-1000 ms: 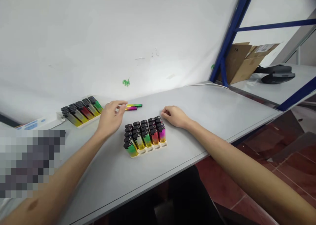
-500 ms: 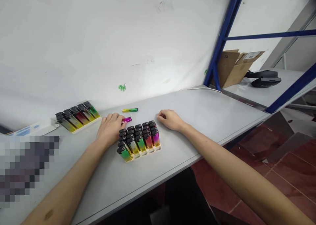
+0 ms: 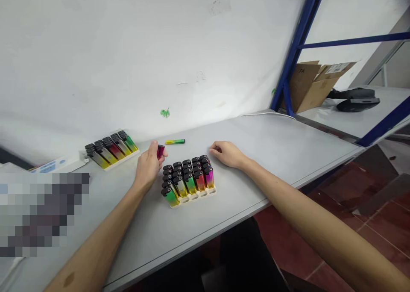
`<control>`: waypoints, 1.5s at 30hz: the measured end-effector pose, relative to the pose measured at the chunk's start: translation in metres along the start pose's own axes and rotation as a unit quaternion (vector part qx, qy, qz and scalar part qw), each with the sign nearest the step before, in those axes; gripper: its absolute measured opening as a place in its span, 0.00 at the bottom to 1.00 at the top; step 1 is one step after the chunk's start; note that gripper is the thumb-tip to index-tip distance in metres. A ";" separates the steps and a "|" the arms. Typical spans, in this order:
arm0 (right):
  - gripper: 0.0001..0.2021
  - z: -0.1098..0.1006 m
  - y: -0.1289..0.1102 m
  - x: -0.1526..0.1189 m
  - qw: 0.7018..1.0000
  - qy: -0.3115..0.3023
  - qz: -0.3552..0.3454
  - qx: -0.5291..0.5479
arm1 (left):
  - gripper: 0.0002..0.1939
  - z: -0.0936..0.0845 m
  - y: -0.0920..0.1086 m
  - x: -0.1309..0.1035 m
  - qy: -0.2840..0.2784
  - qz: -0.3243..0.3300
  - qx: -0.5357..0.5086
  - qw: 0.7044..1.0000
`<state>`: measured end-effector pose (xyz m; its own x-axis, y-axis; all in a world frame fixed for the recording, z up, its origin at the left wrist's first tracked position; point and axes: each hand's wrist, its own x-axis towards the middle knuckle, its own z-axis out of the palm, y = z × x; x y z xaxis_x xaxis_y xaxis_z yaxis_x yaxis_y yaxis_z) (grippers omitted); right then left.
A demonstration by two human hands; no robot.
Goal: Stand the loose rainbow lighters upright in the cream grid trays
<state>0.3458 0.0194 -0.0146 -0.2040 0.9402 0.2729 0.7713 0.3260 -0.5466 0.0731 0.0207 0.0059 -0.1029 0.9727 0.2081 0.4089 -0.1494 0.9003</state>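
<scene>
My left hand (image 3: pixel 149 163) is closed around a magenta lighter (image 3: pixel 160 151), raised upright, its lower part hidden by the fingers. Just right of that hand stands a pale holder (image 3: pixel 194 198) on the table, filled with rows of black-topped lighters (image 3: pixel 190 183) in green, yellow, red and purple. Several front slots of the holder hold nothing. My right hand (image 3: pixel 228 153) rests on the tabletop beyond the holder's right end, fingers curled loosely with nothing visible in them. Near the wall a yellow-green lighter (image 3: pixel 175 142) lies flat.
Another pale holder (image 3: pixel 123 160) of lighters stands at the left by the wall. A white box with blue print (image 3: pixel 48 167) is further left. Blue metal frame posts (image 3: pixel 293 52) rise at the right, with a cardboard box (image 3: pixel 315 87) and a black device (image 3: pixel 357 100) behind them.
My left hand has picked up the magenta lighter from the table and turned it upright. My right hand stays in its place. The view has shifted slightly.
</scene>
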 end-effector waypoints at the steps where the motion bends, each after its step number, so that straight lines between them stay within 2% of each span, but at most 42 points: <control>1: 0.09 0.000 0.000 0.000 1.000 0.001 0.001 0.000 | 0.28 0.001 0.000 0.000 0.004 -0.030 -0.036 0.999; 4: 0.09 0.000 -0.001 -0.001 1.000 0.001 0.002 0.002 | 0.27 0.004 0.002 0.000 0.005 -0.087 -0.096 0.992; 9: 0.08 0.000 -0.002 -0.001 1.000 0.001 0.007 0.001 | 0.14 0.002 0.004 0.001 -0.013 -0.097 -0.161 0.982; 12: 0.08 0.000 -0.001 0.000 1.000 0.002 0.004 0.001 | 0.10 0.001 0.005 0.002 -0.016 -0.101 -0.176 0.979; 19: 0.09 0.001 0.000 0.000 1.000 0.005 0.004 0.009 | 0.11 0.000 0.005 0.001 -0.019 -0.106 -0.212 0.971; 28: 0.09 0.001 -0.002 -0.002 1.000 0.006 0.006 0.016 | 0.22 -0.011 0.005 0.004 0.002 -0.094 -0.292 0.952; 34: 0.10 0.001 0.001 -0.001 1.000 0.005 0.000 0.006 | 0.16 -0.012 0.007 0.004 0.003 -0.092 -0.293 0.952; 39: 0.10 0.002 0.002 -0.001 1.000 0.005 -0.003 0.004 | 0.09 -0.011 0.015 0.000 -0.029 -0.087 -0.326 0.941; 45: 0.10 0.001 -0.001 -0.003 1.000 0.004 0.005 0.008 | 0.08 -0.010 0.022 -0.006 -0.043 -0.090 -0.333 0.938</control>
<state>0.3449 0.0168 -0.0155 -0.1909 0.9426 0.2738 0.7636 0.3179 -0.5620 0.0734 0.0098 0.0280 -0.0302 0.9992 0.0246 -0.2670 -0.0318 0.9632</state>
